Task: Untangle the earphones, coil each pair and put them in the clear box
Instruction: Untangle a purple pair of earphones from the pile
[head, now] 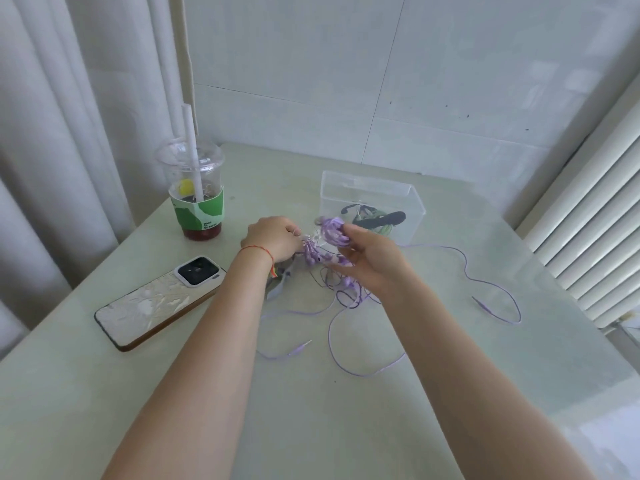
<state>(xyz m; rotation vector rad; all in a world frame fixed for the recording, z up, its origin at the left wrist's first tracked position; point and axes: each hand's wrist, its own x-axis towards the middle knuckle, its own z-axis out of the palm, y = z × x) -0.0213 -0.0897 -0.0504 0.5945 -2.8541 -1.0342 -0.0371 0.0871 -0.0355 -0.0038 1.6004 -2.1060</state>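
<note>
A drink cup (196, 199) with a white straw (192, 152) and a green sleeve stands at the middle left. A phone (159, 303) lies flat below it. Curtains (59, 133) hang on the left.

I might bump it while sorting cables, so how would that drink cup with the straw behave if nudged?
The drink cup looks tall and narrow-based, so it would probably tip rather than slide. Only a little dark liquid shows at the bottom, so it is likely light. Its domed lid might limit spilling.
</note>
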